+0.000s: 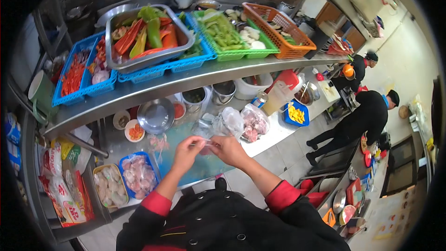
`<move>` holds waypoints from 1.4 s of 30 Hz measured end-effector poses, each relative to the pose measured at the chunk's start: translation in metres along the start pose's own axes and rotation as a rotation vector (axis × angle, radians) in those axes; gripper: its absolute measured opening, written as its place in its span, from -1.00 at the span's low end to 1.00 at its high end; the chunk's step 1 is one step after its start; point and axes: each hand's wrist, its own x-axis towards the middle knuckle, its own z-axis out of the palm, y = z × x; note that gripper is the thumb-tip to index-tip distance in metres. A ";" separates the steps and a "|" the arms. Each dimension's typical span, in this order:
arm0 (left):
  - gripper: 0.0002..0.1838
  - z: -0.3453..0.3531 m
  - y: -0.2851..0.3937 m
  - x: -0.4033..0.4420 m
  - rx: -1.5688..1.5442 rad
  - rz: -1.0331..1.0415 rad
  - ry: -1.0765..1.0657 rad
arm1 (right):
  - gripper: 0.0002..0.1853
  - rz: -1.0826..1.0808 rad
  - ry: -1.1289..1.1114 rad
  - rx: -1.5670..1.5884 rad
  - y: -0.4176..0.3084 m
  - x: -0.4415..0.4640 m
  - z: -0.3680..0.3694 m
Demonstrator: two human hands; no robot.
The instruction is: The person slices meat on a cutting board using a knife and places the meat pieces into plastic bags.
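Observation:
My left hand (189, 152) and my right hand (229, 151) meet over a blue-green cutting board (183, 167). Both pinch a small clear plastic bag (207, 142) between the fingertips. Something pinkish shows under it, too small to name. Just beyond my right hand, a bag of raw meat pieces (253, 128) lies beside crumpled clear plastic (227, 122). Scraps of pale meat (159, 142) rest on the board to the left of my left hand. Further left stand a blue tray of bagged raw meat (138, 175) and a tub of pale pieces (110, 185).
Above the counter runs a metal shelf (153, 89) with a steel pan of peppers (148, 37), a green basket (227, 42) and an orange basket (278, 32). A blue container of yellow pieces (296, 113) sits to the right. Two people in black work beyond.

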 end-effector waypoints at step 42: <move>-0.65 0.200 0.066 0.016 0.260 -0.051 -0.236 | -0.77 -0.487 -0.123 0.325 0.168 -0.095 -0.153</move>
